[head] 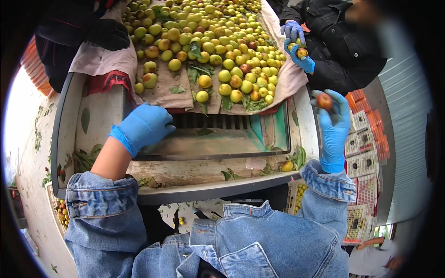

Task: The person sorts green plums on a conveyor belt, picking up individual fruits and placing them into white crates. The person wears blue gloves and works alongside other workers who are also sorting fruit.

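Note:
My left hand wears a blue glove and hovers over the front opening of the sorting table, back upward. Its fingers curl under, so whether anything is in them is hidden. Out past the table's right edge, my right hand, gloved alike, grips a reddish-brown jujube between thumb and fingers. Before me a heap of green-yellow jujubes, some with brown patches, spreads over a pinkish cloth. Leaves lie among the fruit. Below the cloth's edge sits a dark slatted grate above a dusty metal chute.
At upper right, a co-worker's blue-gloved hands hold several jujubes. A dark-gloved hand rests at upper left. The table's raised front rim runs before me; one jujube lies inside it. Stacked crates stand at right.

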`<act>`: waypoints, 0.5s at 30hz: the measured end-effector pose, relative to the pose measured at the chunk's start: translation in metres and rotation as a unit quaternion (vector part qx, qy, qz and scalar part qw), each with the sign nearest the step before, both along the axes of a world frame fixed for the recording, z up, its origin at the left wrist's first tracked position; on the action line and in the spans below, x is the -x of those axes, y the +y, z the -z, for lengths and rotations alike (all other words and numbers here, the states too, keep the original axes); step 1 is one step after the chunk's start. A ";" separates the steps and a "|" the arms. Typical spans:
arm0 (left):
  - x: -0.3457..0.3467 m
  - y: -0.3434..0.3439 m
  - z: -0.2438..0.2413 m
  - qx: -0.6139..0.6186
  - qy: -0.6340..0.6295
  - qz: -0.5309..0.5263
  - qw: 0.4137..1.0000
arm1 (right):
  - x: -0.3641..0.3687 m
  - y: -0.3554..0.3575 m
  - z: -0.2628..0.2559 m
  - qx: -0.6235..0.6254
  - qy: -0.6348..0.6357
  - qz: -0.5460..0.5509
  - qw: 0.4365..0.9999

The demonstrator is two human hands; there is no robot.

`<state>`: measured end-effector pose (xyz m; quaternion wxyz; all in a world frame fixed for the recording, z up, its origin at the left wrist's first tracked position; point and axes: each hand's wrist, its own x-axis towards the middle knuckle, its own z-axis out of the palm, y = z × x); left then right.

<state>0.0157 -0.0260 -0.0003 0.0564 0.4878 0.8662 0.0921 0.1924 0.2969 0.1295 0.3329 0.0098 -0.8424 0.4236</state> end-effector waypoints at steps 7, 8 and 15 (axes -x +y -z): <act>0.010 0.018 -0.016 -0.131 0.101 -0.056 0.985 | -0.404 0.199 0.128 -0.099 -0.321 0.567 0.752; 0.011 0.020 -0.021 -0.125 0.089 -0.080 0.985 | -0.442 0.193 0.146 -0.100 -0.515 0.576 0.627; 0.013 0.043 0.012 0.005 0.204 -0.181 0.962 | -0.225 0.097 0.084 -0.071 -0.217 0.287 0.930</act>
